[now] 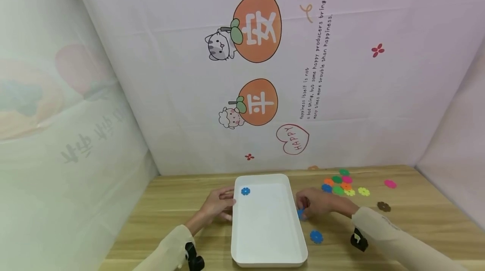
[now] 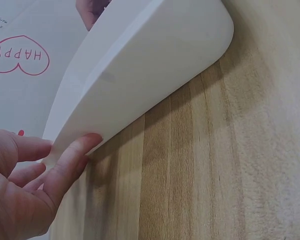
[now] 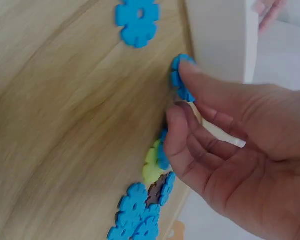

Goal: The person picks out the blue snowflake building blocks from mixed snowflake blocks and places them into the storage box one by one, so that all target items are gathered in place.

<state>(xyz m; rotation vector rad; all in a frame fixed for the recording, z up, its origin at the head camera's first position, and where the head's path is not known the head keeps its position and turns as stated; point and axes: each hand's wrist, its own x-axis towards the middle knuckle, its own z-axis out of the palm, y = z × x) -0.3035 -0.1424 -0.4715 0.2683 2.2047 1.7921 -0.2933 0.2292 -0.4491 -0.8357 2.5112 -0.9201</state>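
Observation:
A white rectangular tray (image 1: 268,220) stands on the wooden table, with one blue flower-shaped disc (image 1: 245,191) inside near its far left corner. My left hand (image 1: 217,205) is at the tray's left side; in the left wrist view its fingertips (image 2: 92,140) touch the outer wall, with the fingers loosely bent. Beside the tray's right wall, my right hand (image 1: 316,203) has its fingers curled around another blue disc (image 3: 182,77); the thumb lies on the disc and a fingertip is at its lower edge. A third blue disc (image 1: 316,237) lies flat nearer the front.
Several discs, green (image 1: 338,190), orange (image 1: 346,186), pink (image 1: 347,179) and yellow (image 1: 364,191) among them, lie loosely grouped at the back right. A brown disc (image 1: 384,206) and a pink one (image 1: 390,184) lie farther right. Printed cloth (image 1: 182,94) hangs behind the table.

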